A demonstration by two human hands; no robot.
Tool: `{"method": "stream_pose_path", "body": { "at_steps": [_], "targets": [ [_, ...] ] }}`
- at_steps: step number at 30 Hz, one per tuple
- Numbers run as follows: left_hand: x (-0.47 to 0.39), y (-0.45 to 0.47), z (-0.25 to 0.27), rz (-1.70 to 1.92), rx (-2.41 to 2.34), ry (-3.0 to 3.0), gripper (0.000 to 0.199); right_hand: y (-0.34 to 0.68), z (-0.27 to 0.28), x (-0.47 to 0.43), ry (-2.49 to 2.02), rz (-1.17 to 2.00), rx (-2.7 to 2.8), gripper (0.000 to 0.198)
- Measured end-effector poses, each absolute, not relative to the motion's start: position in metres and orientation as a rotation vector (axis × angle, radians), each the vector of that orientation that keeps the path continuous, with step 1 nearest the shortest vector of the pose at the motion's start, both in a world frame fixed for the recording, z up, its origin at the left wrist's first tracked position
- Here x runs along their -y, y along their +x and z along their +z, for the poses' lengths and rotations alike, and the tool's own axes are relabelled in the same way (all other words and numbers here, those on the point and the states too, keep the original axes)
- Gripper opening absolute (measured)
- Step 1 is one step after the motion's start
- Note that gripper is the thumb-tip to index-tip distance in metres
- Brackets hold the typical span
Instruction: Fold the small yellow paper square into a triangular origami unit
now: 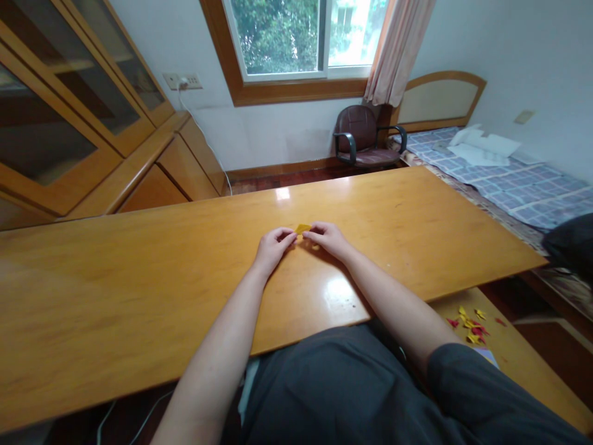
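A small piece of folded yellow paper [302,228] is held between my two hands, just over the middle of the wooden desk [162,278]. My left hand [274,248] pinches its left side between thumb and fingers. On the other side, my right hand [328,240] grips the right edge in the same way. My fingertips cover parts of the paper, so its full shape is hidden.
Several small red and yellow folded paper pieces [472,327] lie on a lower wooden surface [523,364] at the right. Beyond the desk stand a brown armchair [359,136] and a bed [519,179]. A glass-door cabinet [115,148] rises at the left.
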State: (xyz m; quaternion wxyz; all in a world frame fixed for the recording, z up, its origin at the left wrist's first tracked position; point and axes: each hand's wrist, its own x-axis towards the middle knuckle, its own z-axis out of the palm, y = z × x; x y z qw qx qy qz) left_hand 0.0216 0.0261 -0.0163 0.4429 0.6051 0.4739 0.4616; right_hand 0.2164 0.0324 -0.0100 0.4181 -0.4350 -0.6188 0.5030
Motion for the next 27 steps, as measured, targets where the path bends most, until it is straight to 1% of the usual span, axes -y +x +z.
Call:
{"method": "stream_pose_path", "body": {
  "at_steps": [2,4,7,9,12,16,20,27],
  "targets": [
    [-0.0265,0.0222,-0.0163,1.173,-1.175,1.464,0.036,0.2158,-0.0120,-0.0338,-1.088,1.200,1.532,0.031],
    [-0.0270,0.0229,-0.0159,1.195,-1.162,1.414,0.037,0.2157,-0.0132,-0.0351,-1.080,1.069,1.546,0.026],
    [-0.0272,0.0239,-0.0140,1.230,-1.106,1.345,0.044,0.2171,-0.0122,-0.0350,-1.055,0.733,1.674,0.017],
    [-0.0268,0.0243,-0.0118,1.240,-1.060,1.310,0.049,0.2184,-0.0113,-0.0339,-1.033,0.549,1.767,0.016],
    [-0.0255,0.0241,-0.0085,1.201,-0.989,1.275,0.051,0.2194,-0.0123,-0.0324,-0.985,0.403,1.874,0.018],
    [-0.0238,0.0231,-0.0068,1.195,-0.938,1.247,0.052,0.2195,-0.0154,-0.0323,-0.922,0.338,1.961,0.022],
    [-0.0227,0.0224,-0.0071,1.208,-0.918,1.257,0.056,0.2190,-0.0140,-0.0318,-0.894,0.341,1.985,0.022],
    [-0.0245,0.0226,-0.0082,1.257,-0.924,1.309,0.053,0.2171,-0.0114,-0.0304,-0.898,0.369,1.968,0.023]
  ]
}}
